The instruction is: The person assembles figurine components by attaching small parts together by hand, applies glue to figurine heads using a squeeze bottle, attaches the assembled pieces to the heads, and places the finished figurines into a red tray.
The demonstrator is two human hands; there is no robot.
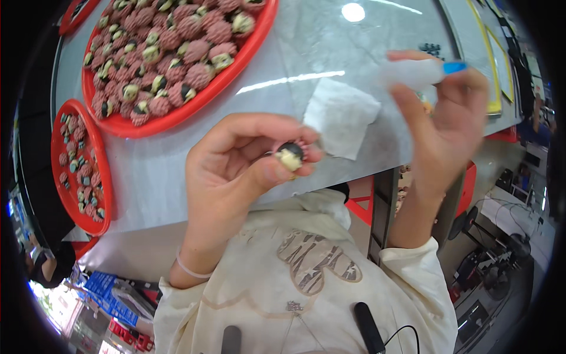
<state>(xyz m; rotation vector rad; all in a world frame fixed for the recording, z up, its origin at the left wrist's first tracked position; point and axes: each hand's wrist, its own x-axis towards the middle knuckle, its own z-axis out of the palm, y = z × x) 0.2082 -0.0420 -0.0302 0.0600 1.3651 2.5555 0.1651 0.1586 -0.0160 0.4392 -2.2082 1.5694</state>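
My left hand [224, 156] pinches a small pink piece with a black-and-cream part [290, 156] between thumb and fingers, over the near edge of the table. My right hand [445, 121] is raised to the right, its fingers closed round a whitish squeeze bottle [413, 74] with a blue end. The bottle is blurred and lies almost level in the grip, apart from the small piece. Between the hands a crumpled white cloth [342, 118] rests on the table.
A large red tray [141, 130] heaped with similar pink, cream and black pieces stands at the far left. Nearer me is a smaller red tray [107, 189] with more pieces. Small dark pieces [430, 48] lie on the grey table [177, 203] beyond my right hand.
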